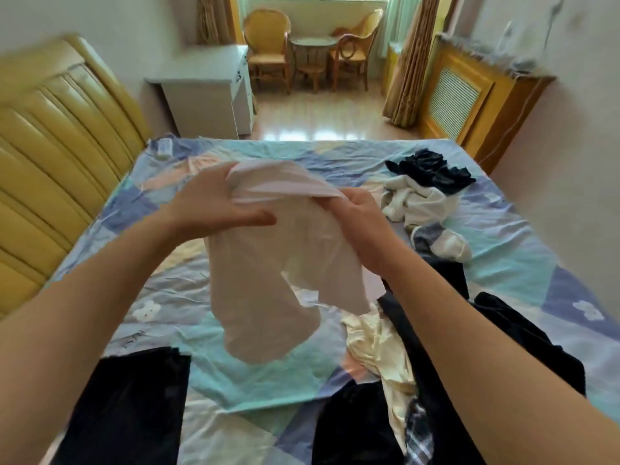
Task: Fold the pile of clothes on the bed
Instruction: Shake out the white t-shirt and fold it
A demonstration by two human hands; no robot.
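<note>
A pale pink garment (265, 280) hangs in the air above the bed (167, 286), its lower part dangling loose. My left hand (214, 203) grips its top edge on the left, and my right hand (360, 216) pinches the top edge on the right. A heap of unfolded clothes lies to my right: a cream piece (379, 350), dark garments (503, 333) and a plaid one (417, 437). Further back lie a white garment (416, 201) and a dark navy one (432, 169). A folded dark garment (134, 407) rests at the near left.
A yellow padded headboard (57, 135) lines the left side. Beyond the bed stand a white desk (204, 95), two wicker chairs (268, 48) with a small round table (313, 45), and a radiator cover (459, 99) on the right wall. A small white object (164, 147) lies at the bed's far left corner.
</note>
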